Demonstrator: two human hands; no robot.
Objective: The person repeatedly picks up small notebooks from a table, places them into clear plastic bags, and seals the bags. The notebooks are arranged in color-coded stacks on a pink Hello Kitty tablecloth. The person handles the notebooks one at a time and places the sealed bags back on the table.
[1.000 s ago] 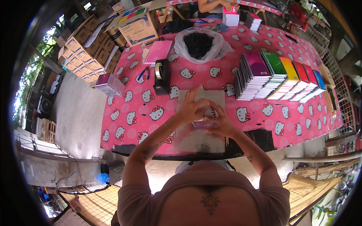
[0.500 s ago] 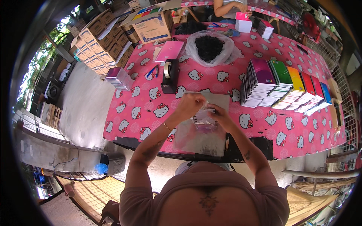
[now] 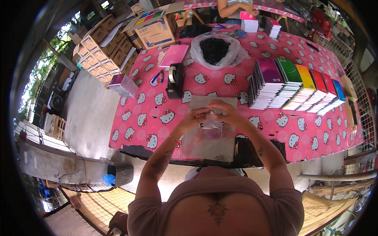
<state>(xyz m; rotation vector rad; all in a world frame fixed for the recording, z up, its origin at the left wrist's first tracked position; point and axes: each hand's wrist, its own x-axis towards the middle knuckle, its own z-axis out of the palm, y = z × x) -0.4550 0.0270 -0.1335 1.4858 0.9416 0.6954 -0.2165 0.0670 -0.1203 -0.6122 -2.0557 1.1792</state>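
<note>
In front of me a clear plastic-wrapped notebook (image 3: 212,133), purple at its near end, lies on a greyish board (image 3: 193,147) at the table's near edge. My left hand (image 3: 195,119) pinches the clear plastic at the notebook's far end, its fingers bent. My right hand (image 3: 226,111) meets it from the other side, fingers curled over the same plastic. Both sets of fingertips nearly touch, and what lies between them is partly hidden. Just beyond my left hand stands a black tape dispenser (image 3: 176,83) with a roll of tape.
Stacks of spiral notebooks (image 3: 271,84) in several colours line the right. Farther off sit a plastic bag of black material (image 3: 214,49), a pink notebook (image 3: 174,56) and pens (image 3: 157,77). Wrapped notebooks (image 3: 123,85) stand at the left edge. Across the table, a person (image 3: 236,8) handles notebooks.
My left hand has come down and nearer to me from above the package. My right hand has shifted up and left over the plastic, so the hands are now closer together.
</note>
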